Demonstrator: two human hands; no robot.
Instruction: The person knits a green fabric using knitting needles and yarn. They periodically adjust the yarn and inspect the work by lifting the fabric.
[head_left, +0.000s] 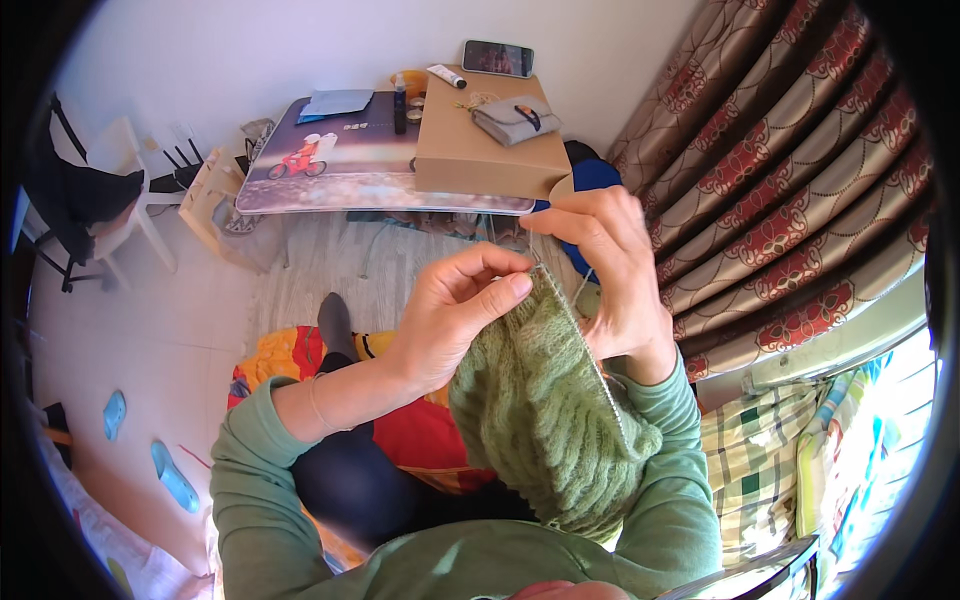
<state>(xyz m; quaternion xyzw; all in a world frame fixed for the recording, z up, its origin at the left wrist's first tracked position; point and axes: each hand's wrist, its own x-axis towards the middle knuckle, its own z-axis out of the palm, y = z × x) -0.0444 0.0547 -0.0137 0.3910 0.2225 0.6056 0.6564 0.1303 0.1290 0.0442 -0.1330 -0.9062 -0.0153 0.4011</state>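
Note:
A piece of green ribbed knitting (551, 405) hangs before my chest, its upper edge a row of stitches running down to the right. My left hand (461, 311) pinches the top corner between thumb and fingers. Just above that corner, my right hand (619, 247) is raised with thumb and forefinger together on a thin strand, which looks like yarn; the fingertips are partly hidden. Another length of yarn (582, 288) runs by the right palm. Whatever needle carries the stitches is mostly covered by them.
Ahead stands a low folding table (337, 191) with a cardboard box (487, 161), a grey wallet (514, 120), a spray bottle (400, 105) and a propped phone (498, 58). Patterned curtains (772, 217) hang at right. Blue clogs (174, 476) lie on the floor at left.

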